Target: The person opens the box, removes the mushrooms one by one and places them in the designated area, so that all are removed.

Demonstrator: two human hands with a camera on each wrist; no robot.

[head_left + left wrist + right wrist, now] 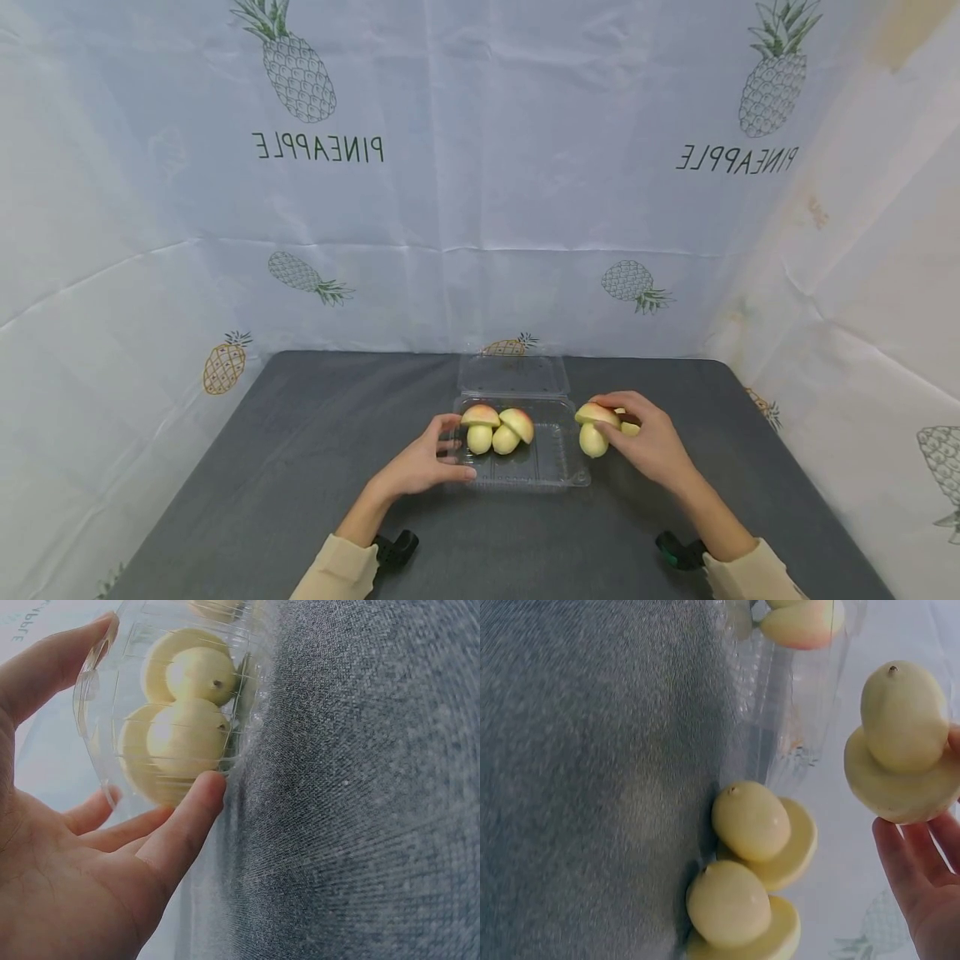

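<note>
A clear plastic clamshell box (555, 467) lies on the dark table with its lid (513, 375) folded back. Two mushroom-shaped pieces, pale yellow with reddish-tinged caps, sit side by side in its left half: a left piece (480, 437) and a right piece (516, 429). My left hand (420, 462) grips the box's left end, thumb toward the front corner and fingers along the side. In my right hand (648, 437) a third mushroom-shaped piece (904, 727) is pinched by its cap, raised beside the box's right edge. Its rounded stem points toward me.
Two more mushroom-shaped pieces, one (750, 821) nearer the box and one (727, 904) beside it, rest on the table (315, 467) under my right hand, mostly hidden in the head view. A pineapple-printed cloth (480, 192) hangs behind and at both sides.
</note>
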